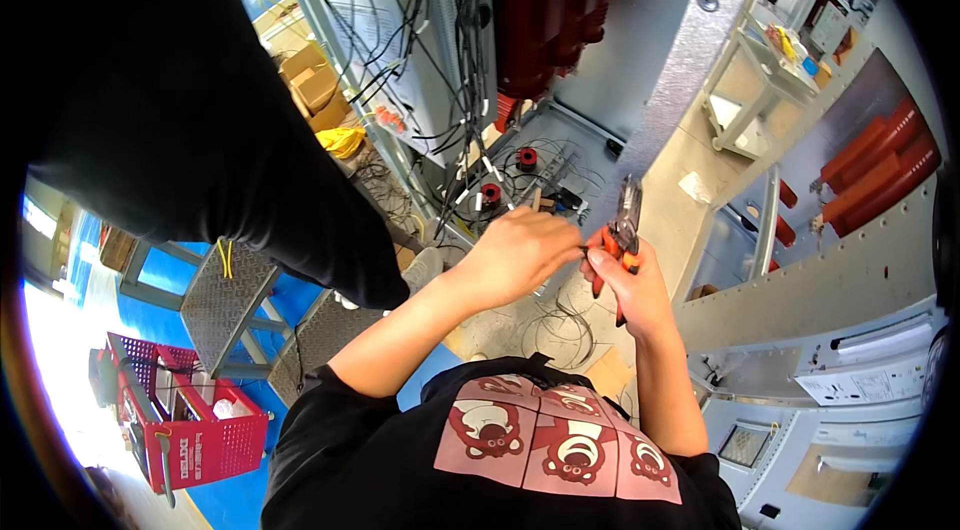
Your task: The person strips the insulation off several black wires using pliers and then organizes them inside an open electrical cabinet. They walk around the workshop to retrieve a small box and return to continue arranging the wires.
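Observation:
My right hand (640, 292) is closed around wire strippers (626, 220) with orange-red and black handles, their metal jaws pointing up and away from me. Beside it on the left, my left hand (522, 255) has its fingers pinched together, knuckles up. A short bit of thin black wire (584, 249) shows between the left fingertips and the right thumb; the rest of it is hidden by my fingers. Both hands are in front of my chest, before an open metal cabinet. Past my left hand hang many black wires (462, 80) with white tags.
Two red-and-black spools (527, 159) sit on the cabinet floor. Loose wire coils (565, 335) lie below my hands. Another person's black-clad leg (300, 200) stands close on the left, by metal steps (230, 305) and a red basket (205, 450). A metal post (690, 40) rises ahead right.

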`<state>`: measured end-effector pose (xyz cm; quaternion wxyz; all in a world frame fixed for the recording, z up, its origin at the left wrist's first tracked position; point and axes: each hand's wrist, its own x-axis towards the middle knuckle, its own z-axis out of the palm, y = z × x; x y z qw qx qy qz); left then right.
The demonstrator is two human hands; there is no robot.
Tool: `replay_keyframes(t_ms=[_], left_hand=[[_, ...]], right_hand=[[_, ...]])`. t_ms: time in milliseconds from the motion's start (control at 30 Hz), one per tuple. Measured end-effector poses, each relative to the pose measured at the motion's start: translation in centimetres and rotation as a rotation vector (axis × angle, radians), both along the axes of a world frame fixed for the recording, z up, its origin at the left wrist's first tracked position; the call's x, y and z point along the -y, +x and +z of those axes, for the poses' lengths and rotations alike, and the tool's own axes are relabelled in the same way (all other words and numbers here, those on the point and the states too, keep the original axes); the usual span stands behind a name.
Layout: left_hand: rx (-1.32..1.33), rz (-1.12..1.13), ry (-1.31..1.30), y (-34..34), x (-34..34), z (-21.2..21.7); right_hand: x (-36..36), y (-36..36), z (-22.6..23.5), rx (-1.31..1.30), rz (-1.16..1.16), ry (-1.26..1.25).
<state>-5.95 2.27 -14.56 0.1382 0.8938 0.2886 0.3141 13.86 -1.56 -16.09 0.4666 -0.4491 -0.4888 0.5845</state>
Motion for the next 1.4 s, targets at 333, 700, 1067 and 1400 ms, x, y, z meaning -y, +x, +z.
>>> replay_keyframes(t_ms=[333, 700, 1067, 1400], left_hand=[[0.072, -0.165, -0.382, 1.9, -0.2, 3.1], [0.061, -0.108, -0.331, 2.7, 0.9, 3.3], [0.108, -0.015, -0.253, 4.0, 1.2, 5.1], [0.276, 0.020, -0.282, 6.2, 1.4, 4.7]], right_hand=[[-0.4, 1.6, -0.8, -0.808, 0.260, -0.200], [-0.4, 2.2, 0.9, -0.561, 0.113, -0.109], [0.9, 1.7, 2.2, -0.082, -0.239, 0.303], [3.0, 1.3, 3.2, 0.604, -0.270, 0.480]])
